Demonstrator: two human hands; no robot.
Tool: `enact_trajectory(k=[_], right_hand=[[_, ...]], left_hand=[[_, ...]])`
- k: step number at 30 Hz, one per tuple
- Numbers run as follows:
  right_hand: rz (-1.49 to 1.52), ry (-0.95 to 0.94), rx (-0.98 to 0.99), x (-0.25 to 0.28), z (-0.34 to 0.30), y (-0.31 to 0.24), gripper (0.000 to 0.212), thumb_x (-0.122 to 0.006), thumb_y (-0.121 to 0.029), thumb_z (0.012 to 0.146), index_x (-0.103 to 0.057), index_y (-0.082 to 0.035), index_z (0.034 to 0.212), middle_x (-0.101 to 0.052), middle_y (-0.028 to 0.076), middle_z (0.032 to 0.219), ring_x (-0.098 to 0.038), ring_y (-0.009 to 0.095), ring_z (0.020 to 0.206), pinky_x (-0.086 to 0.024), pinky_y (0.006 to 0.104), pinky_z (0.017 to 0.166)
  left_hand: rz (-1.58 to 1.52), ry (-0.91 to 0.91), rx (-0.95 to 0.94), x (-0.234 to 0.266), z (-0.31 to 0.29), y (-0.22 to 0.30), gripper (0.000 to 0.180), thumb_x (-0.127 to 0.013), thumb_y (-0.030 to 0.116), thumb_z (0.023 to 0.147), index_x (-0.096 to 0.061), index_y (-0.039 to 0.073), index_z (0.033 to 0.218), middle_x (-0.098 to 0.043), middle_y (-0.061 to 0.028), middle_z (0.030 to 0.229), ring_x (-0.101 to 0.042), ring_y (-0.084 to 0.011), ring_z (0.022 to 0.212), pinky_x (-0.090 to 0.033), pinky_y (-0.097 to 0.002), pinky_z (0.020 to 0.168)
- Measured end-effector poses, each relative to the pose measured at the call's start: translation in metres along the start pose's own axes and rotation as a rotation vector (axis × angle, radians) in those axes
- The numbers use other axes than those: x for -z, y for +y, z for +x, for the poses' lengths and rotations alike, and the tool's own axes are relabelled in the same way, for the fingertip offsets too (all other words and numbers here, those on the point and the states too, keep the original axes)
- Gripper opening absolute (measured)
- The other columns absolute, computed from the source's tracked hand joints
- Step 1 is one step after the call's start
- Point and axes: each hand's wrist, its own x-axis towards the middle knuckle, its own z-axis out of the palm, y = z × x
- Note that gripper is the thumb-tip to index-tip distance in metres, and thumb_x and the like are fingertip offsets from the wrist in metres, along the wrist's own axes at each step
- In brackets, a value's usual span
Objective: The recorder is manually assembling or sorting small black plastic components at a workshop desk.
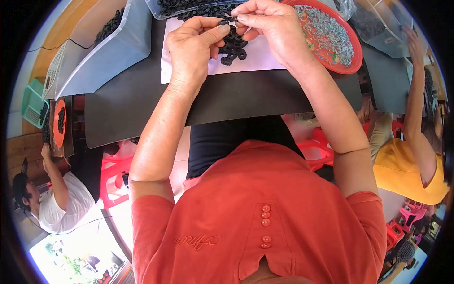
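Over a white sheet [257, 65] my two hands work close together. My left hand [194, 45] is closed, pinching a small black ring-like part [223, 22] between thumb and fingertips. My right hand [274, 28] is closed too, its thumb and forefinger on another small black part [232, 19] that meets or nearly meets the left one. Just beneath the fingers lies a pile of black ring-shaped parts [233, 47], some with a visible hole. To the right stands a red tray [358, 54] full of small silvery pieces, partly behind my right hand.
A large translucent bin [113, 61] with black parts stands at the left of the dark table [236, 99]. Another clear tub [165, 14] of black parts sits at the far edge. A person in white [66, 203] is at left, one in yellow [406, 165] at right.
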Motion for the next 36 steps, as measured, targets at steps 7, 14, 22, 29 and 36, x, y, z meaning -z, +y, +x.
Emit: enact_trajectory(k=[7, 14, 22, 29, 36], right_hand=[[-0.112, -0.032, 0.027, -0.001, 0.002, 0.002, 0.008, -0.058, -0.005, 0.088, -0.062, 0.0, 0.093, -0.064, 0.006, 0.08, -0.06, 0.012, 0.066, -0.051, 0.0245, 0.059], [-0.188, -0.04, 0.084, -0.005, -0.004, -0.004, 0.008, -0.059, -0.003, 0.087, -0.062, 0.001, 0.093, -0.063, 0.005, 0.079, -0.061, 0.012, 0.068, -0.05, 0.0243, 0.06], [-0.222, -0.188, 0.738, -0.005, -0.005, 0.003, 0.007, -0.058, -0.002, 0.086, -0.062, 0.002, 0.091, -0.064, 0.005, 0.079, -0.061, 0.01, 0.07, -0.049, 0.0238, 0.063], [-0.114, -0.072, 0.086, -0.003, -0.006, -0.005, 0.009, -0.059, -0.003, 0.087, -0.063, 0.001, 0.094, -0.064, 0.005, 0.081, -0.06, 0.01, 0.07, -0.049, 0.0235, 0.064], [-0.208, -0.136, 0.13, -0.001, -0.006, -0.002, 0.008, -0.059, -0.003, 0.088, -0.063, 0.0, 0.094, -0.064, 0.004, 0.081, -0.06, 0.01, 0.071, -0.049, 0.0235, 0.065]], left_hand=[[0.04, -0.05, -0.003, -0.002, -0.003, 0.003, 0.012, -0.071, 0.004, 0.081, -0.066, -0.004, 0.089, -0.061, -0.0032, 0.068, -0.053, -0.0064, 0.055, -0.039, -0.0195, 0.044], [0.085, -0.06, 0.0, -0.003, -0.004, 0.003, 0.011, -0.067, 0.004, 0.083, -0.067, -0.003, 0.092, -0.06, -0.0033, 0.068, -0.05, -0.0071, 0.054, -0.037, -0.0198, 0.048], [0.11, -0.069, -0.02, -0.002, -0.005, 0.002, 0.008, -0.069, 0.003, 0.08, -0.068, 0.0, 0.087, -0.062, -0.0002, 0.069, -0.052, -0.0046, 0.058, -0.04, -0.0188, 0.048], [0.01, -0.085, 0.047, -0.001, -0.004, 0.005, 0.008, -0.069, 0.004, 0.082, -0.068, -0.001, 0.087, -0.062, -0.0009, 0.07, -0.053, -0.0048, 0.057, -0.039, -0.0179, 0.046], [0.129, -0.095, -0.036, 0.0, -0.003, 0.0, 0.009, -0.067, 0.006, 0.084, -0.067, -0.001, 0.089, -0.058, 0.0001, 0.069, -0.048, -0.0047, 0.057, -0.035, -0.0182, 0.049]])
